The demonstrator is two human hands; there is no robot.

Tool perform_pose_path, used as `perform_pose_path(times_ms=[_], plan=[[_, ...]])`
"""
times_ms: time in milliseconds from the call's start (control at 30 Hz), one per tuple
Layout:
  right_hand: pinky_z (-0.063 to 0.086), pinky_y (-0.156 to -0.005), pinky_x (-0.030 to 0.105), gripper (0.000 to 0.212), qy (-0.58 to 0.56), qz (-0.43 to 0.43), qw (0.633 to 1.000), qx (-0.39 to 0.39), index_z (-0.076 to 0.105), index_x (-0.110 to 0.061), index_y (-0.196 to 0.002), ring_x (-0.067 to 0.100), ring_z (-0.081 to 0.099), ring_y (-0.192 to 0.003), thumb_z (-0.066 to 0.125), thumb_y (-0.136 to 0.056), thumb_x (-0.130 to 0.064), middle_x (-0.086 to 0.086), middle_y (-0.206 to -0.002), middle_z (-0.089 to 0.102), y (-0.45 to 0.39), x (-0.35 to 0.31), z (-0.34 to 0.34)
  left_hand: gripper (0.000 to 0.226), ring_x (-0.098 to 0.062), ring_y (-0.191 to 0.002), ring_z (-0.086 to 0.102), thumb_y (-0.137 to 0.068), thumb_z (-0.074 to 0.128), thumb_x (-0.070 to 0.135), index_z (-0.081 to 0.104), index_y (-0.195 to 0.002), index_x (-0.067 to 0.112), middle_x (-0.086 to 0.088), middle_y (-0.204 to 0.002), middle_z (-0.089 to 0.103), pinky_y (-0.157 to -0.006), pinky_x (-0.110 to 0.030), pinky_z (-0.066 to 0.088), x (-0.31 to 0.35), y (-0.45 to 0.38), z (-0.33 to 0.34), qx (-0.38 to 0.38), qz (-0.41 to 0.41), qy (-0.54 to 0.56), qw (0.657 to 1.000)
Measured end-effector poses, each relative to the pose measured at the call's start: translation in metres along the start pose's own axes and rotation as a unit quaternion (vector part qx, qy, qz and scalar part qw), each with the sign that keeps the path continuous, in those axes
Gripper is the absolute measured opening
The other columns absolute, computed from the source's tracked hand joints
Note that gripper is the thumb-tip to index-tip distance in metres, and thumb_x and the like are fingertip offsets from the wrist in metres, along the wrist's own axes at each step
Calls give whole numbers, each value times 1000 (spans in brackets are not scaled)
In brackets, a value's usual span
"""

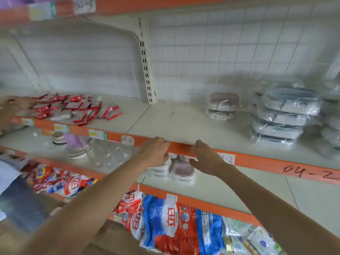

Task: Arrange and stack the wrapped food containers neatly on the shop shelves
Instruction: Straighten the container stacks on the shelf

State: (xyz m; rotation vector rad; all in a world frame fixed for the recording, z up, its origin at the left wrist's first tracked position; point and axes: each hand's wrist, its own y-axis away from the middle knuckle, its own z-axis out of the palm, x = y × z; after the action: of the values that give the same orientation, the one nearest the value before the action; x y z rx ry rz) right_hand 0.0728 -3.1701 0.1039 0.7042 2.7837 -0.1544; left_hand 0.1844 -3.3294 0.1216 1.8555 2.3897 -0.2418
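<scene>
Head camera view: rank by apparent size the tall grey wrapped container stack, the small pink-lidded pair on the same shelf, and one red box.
1. Tall grey wrapped container stack
2. Small pink-lidded wrapped pair
3. One red box

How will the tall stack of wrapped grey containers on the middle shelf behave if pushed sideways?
The tall stack of wrapped grey containers looks several layers high and slightly staggered, so it would probably tip or shear before sliding as one. The loose, glossy plastic wrap suggests slippery faces between layers. The containers look like rigid plastic, likely light for their size.
</scene>
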Motion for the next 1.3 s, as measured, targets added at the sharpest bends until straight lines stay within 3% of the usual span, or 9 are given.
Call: perform_pose_path(times_ms=[67,200,500,633,867,1067,1200,1300], plan=[[36,-94,30,38,1,-9,1000,-1,50,-9,-127,24,41,-123,52,-92,-22,9,-129,41,16,-14,17,29,-28,-110,55,-91,49,24,53,-116,10,-9,-116,57,-81,-35,44,-6,29,21,-32,0,20,999],[35,-105,34,48,14,18,996,-90,39,-13,-139,23,34,-131,49,-94,-27,6,-139,37,46,-23,54,34,-28,-113,53,-92,49,27,51,-121,8,-10,-123,55,-88,-39,48,-3,67,61,-96,-18,69,993],[32,-106,36,65,-1,85,980,-181,25,-7,-145,28,31,-133,56,-92,-27,11,-144,34,47,-8,126,39,-30,-114,49,-93,51,26,48,-125,4,-13,-121,49,-91,-40,43,24,76,131,-151,-44,157,975],[34,-107,38,70,6,87,982,-165,25,-5,-144,28,30,-132,60,-90,-31,12,-143,32,17,16,166,42,-29,-115,48,-91,54,26,47,-126,3,-13,-123,49,-92,-39,43,20,48,170,-143,-53,172,973],[33,-108,43,81,53,83,992,-84,20,-3,-145,32,24,-133,64,-86,-38,16,-148,21,-56,81,240,47,-29,-116,44,-87,58,23,44,-127,1,-14,-124,46,-94,-37,41,21,-20,257,-35,-73,198,977],[28,-108,44,93,11,101,995,-26,26,-5,-141,29,19,-137,76,-73,-44,13,-149,20,-110,110,276,52,-29,-120,41,-89,58,22,38,-132,1,-15,-129,39,-92,-37,42,31,-45,306,-26,-54,201,978],[27,-106,42,94,87,105,990,-22,28,-9,-140,33,21,-134,72,-71,-55,14,-144,30,-129,115,284,57,-28,-125,37,-88,59,20,34,-136,1,-15,-134,34,-93,-34,44,33,-51,322,-5,-45,212,976],[29,-99,41,94,121,123,985,4,39,-7,-131,31,28,-125,68,-64,-66,13,-133,38,-125,116,282,55,-28,-122,37,-84,60,13,35,-131,-2,-18,-131,33,-93,-29,41,35,-58,325,18,-54,202,978]])
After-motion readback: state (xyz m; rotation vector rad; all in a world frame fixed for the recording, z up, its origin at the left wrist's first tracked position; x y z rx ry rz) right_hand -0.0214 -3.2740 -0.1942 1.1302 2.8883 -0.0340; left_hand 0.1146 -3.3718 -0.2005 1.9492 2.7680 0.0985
